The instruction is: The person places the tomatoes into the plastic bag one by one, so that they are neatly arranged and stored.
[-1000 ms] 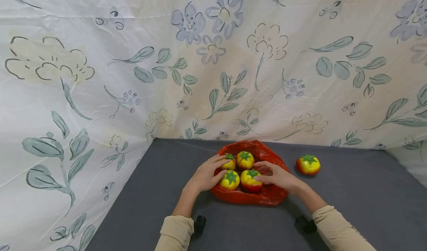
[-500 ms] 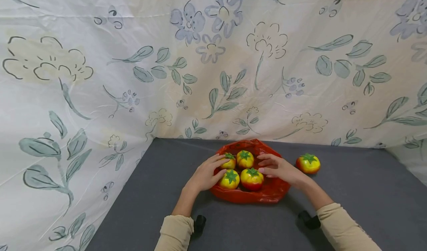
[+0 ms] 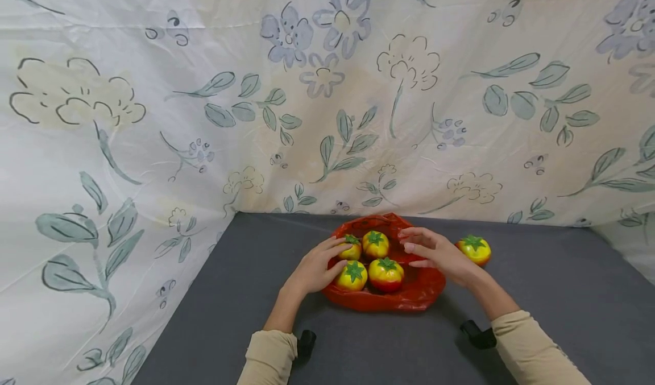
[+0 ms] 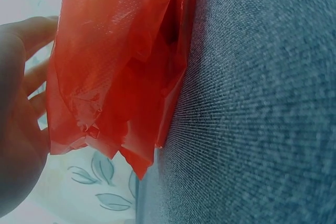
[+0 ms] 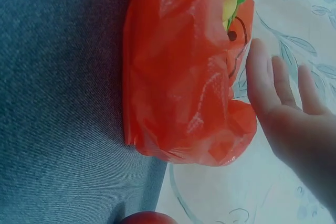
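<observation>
A red plastic bag (image 3: 378,302) lies with its mouth up on the dark grey table. Inside it sit several glossy yellow-and-red tomatoes with green star-shaped tops, among them a front right tomato (image 3: 386,277). My left hand (image 3: 317,265) rests over the bag's left rim, its fingers reaching to the two left tomatoes; whether they press on them I cannot tell. Over the bag's right side hovers my right hand (image 3: 435,254), fingers spread and holding nothing. Behind that hand another tomato (image 3: 476,249) stands on the table outside the bag, partly hidden.
A floral cloth (image 3: 327,118) hangs behind the table (image 3: 230,294) and along its left side. Black wrist-worn pieces show near both sleeves, such as the right black piece (image 3: 478,335).
My right hand has drawn off the front right tomato and moved right and slightly back, towards the tomato outside the bag. The left hand stays where it was.
</observation>
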Demonstrator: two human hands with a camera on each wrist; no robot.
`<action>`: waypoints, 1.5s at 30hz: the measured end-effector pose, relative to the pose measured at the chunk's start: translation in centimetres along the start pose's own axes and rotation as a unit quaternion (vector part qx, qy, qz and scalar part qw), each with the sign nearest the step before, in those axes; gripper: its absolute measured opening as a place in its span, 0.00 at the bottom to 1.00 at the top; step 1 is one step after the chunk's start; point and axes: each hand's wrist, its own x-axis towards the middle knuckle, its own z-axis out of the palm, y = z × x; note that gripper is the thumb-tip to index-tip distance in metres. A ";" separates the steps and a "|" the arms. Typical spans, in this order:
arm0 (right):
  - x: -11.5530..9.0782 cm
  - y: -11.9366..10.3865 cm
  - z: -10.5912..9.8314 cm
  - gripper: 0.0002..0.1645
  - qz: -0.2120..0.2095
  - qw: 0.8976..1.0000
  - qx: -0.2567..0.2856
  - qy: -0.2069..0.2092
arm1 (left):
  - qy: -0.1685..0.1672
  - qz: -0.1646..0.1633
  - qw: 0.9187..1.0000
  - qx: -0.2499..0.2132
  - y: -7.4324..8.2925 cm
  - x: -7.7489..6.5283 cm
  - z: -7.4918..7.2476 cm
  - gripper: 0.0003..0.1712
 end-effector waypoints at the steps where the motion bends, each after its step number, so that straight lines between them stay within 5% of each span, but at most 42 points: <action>1: 0.0 0.0 -0.1 0.37 -0.002 1.000 0.003 0.008 | 0.000 0.000 1.000 0.000 0.0 0.0 0.0 0.24; 16: -0.6 -0.5 -1.5 0.34 -0.045 0.995 0.061 0.066 | -0.004 -0.002 1.000 0.004 0.1 -0.1 0.1 0.24; 32: -1.3 -0.9 -3.0 0.41 -0.040 0.985 0.092 0.139 | -0.008 -0.002 1.000 0.012 0.0 0.1 0.1 0.25; 45: -1.9 -0.7 -4.0 0.36 -0.049 0.981 0.121 0.143 | -0.004 0.002 1.000 0.007 -0.2 0.2 0.2 0.24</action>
